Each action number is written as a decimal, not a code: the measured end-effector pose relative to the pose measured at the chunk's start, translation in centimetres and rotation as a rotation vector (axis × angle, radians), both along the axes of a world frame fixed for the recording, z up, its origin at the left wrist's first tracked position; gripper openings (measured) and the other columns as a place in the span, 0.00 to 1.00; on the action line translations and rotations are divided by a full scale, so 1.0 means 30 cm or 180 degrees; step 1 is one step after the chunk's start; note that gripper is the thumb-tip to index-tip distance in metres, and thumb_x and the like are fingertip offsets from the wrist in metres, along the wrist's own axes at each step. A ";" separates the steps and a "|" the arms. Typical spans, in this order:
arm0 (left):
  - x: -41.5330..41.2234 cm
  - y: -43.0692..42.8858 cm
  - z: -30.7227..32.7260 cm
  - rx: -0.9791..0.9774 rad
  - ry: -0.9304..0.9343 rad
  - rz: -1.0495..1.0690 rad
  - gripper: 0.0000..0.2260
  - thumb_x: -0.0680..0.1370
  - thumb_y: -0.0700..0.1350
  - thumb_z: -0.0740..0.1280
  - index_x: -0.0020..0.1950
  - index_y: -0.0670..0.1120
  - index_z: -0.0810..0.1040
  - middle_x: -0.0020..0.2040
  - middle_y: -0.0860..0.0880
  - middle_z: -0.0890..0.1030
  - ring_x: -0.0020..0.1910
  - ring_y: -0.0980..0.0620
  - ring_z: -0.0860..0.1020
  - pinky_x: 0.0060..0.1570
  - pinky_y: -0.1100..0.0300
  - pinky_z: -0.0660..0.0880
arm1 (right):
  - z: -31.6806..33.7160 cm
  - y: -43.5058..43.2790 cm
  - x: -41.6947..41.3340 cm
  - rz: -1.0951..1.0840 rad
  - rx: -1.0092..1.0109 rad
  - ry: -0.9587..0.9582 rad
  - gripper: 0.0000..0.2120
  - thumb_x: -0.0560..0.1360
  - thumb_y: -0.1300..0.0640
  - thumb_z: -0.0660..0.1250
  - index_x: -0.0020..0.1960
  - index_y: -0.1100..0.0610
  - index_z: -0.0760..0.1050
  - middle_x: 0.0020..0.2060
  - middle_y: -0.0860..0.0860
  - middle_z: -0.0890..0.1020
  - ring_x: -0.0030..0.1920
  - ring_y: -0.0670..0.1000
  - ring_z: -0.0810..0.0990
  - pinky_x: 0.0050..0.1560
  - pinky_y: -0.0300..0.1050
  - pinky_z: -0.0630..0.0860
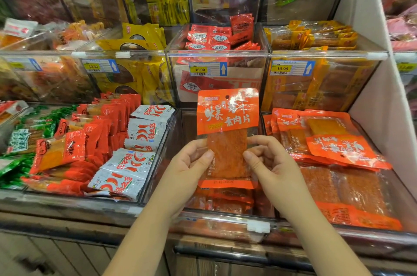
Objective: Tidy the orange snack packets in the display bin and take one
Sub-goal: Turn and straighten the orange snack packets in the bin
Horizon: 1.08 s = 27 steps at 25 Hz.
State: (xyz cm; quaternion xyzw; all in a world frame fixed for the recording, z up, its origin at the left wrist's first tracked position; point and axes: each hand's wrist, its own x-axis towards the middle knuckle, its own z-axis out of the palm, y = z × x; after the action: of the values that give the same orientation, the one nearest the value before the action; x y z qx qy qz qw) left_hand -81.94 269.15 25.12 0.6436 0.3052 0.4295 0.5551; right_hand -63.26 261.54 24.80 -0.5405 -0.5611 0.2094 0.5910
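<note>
Left hand (189,168) & right hand (272,163) pinch the lower side edges of one flat orange plastic snack packet (228,118), upright over the clear acrylic display bin (214,217) front edge, prob. to read it.

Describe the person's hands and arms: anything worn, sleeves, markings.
The left hand and right hand are bare: no gloves, rings, watch or bracelet. No sleeve shows down to the frame's lower edge. Thumbnails look short, unpainted.
</note>
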 end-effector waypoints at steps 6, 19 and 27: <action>0.001 -0.008 0.009 -0.0004 -0.0054 -0.0038 0.12 0.83 0.45 0.64 0.67 0.54 0.76 0.60 0.55 0.84 0.60 0.55 0.82 0.56 0.56 0.79 | 0.003 -0.001 -0.008 -0.0140 -0.0015 -0.0022 0.16 0.80 0.52 0.68 0.63 0.36 0.72 0.45 0.46 0.83 0.46 0.47 0.83 0.48 0.44 0.80; 0.160 -0.159 -0.039 0.2121 0.2020 0.0103 0.28 0.80 0.62 0.62 0.78 0.53 0.63 0.76 0.56 0.63 0.75 0.60 0.64 0.72 0.56 0.67 | 0.176 -0.017 0.268 -0.1542 -0.0168 -0.1237 0.24 0.79 0.60 0.65 0.74 0.49 0.71 0.61 0.48 0.79 0.57 0.47 0.76 0.53 0.33 0.69; 0.331 -0.244 -0.049 0.1879 0.3135 -0.0372 0.57 0.68 0.81 0.58 0.80 0.53 0.29 0.80 0.56 0.28 0.82 0.54 0.40 0.79 0.48 0.53 | 0.173 0.014 0.377 -0.2142 -0.1662 -0.2915 0.32 0.75 0.29 0.61 0.69 0.49 0.76 0.72 0.58 0.70 0.71 0.61 0.70 0.69 0.59 0.69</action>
State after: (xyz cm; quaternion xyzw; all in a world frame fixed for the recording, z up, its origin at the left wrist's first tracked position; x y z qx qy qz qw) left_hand -72.02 261.82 23.63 0.9111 0.3588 0.1148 0.1672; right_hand -51.96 261.97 29.99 -0.8491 -0.4868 -0.1110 0.1725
